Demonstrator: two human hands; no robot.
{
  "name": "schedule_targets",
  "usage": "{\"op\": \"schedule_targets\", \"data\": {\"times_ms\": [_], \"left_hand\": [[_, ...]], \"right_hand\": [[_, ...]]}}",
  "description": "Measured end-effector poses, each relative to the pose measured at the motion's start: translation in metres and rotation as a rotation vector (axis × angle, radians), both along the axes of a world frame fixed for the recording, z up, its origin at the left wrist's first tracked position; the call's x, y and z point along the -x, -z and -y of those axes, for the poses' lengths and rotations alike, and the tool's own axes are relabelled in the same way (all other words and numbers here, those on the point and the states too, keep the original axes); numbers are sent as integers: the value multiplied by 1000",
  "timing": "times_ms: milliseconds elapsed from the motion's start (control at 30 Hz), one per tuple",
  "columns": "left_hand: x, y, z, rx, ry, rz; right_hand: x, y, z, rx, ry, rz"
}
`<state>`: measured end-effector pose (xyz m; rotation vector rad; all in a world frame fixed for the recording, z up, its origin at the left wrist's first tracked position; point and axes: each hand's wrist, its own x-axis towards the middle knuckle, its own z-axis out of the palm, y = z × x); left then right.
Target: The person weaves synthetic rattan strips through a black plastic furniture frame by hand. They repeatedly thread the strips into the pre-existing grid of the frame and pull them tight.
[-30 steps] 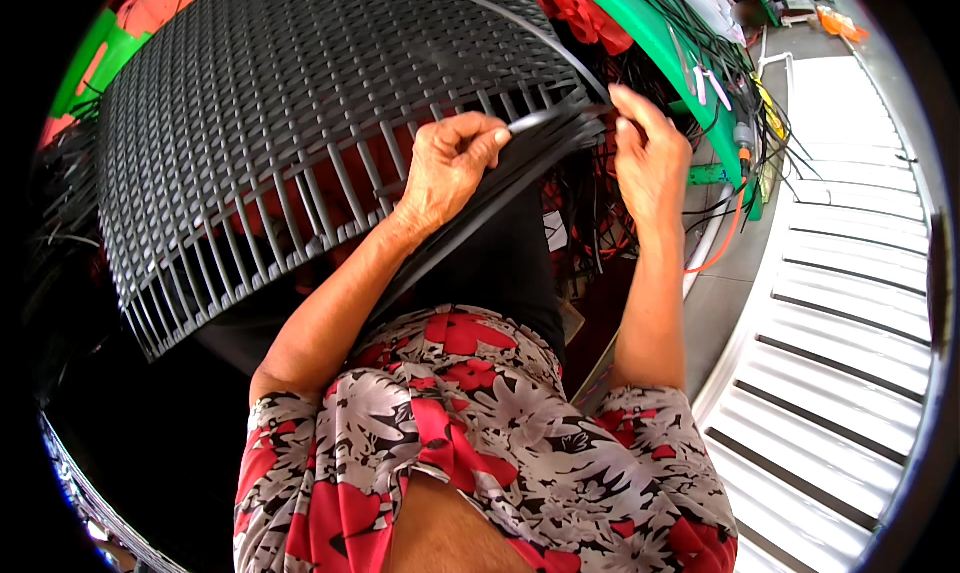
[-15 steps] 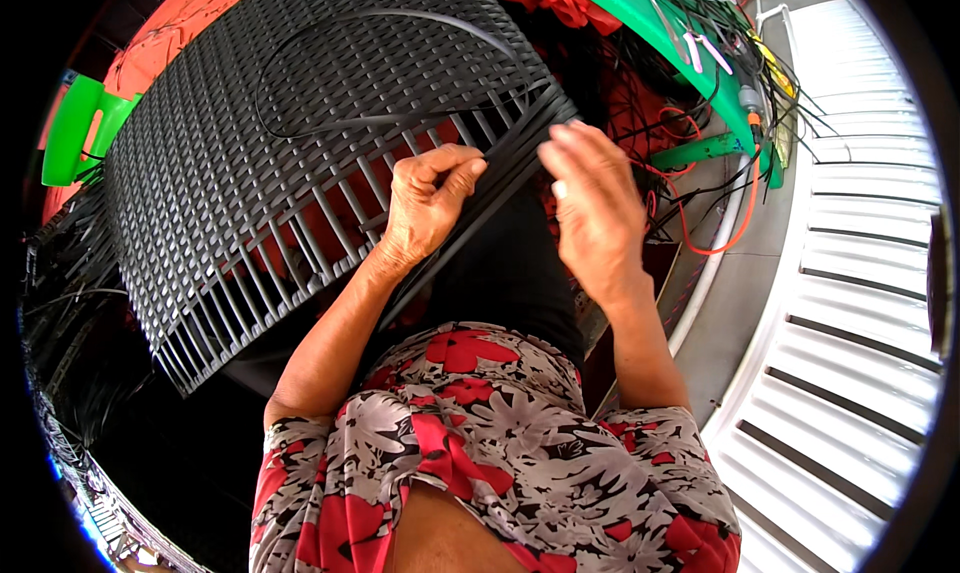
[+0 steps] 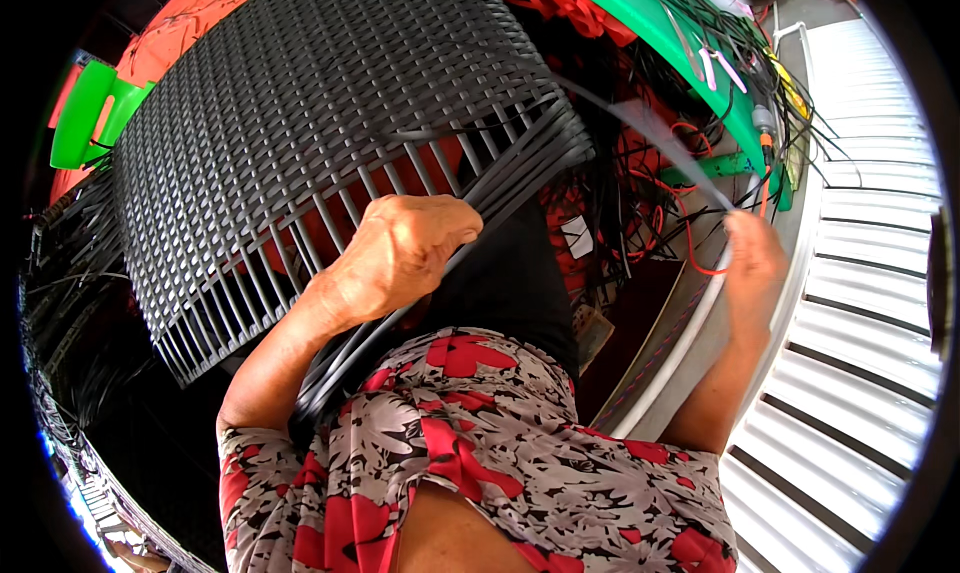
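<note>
A dark grey woven panel of flat plastic strands [image 3: 330, 83] lies across my lap, with bare ribs along its near edge. My left hand [image 3: 415, 243] is closed at that edge, around the bundle of dark strands that runs along the panel's right side. Out to the right, my right hand [image 3: 755, 263] pinches a flat strand [image 3: 670, 143], blurred by motion, which stretches taut back to the panel's far right corner. The fingertips of my left hand are partly hidden behind its knuckles.
A green plastic stool or table edge [image 3: 730, 113] at the right carries scissors [image 3: 722, 68] and loose black strands. An orange cord [image 3: 690, 238] hangs beneath it. White slatted metal [image 3: 860, 303] fills the far right. A bright green plastic piece [image 3: 85, 118] stands at the left.
My right hand has swung out to the right, drawing a strand away from the panel. The strand's large loop over the weave has gone. My left hand has lowered slightly and turned knuckles up.
</note>
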<state>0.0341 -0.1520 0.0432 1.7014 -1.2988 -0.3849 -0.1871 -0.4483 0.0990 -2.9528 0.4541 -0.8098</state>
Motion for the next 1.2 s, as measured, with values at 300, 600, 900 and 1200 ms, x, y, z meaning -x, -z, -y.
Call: {"op": "schedule_targets", "data": {"times_ms": [300, 600, 900, 1200], "left_hand": [[-45, 35, 38, 114, -695, 157], [38, 43, 160, 231, -145, 259], [55, 43, 142, 216, -14, 178], [-26, 46, 85, 166, -485, 345]], "right_hand": [[154, -3, 184, -522, 820, 516], [-25, -81, 53, -630, 297, 521], [-142, -18, -29, -433, -352, -199], [-154, -25, -21, -349, -247, -393]]}}
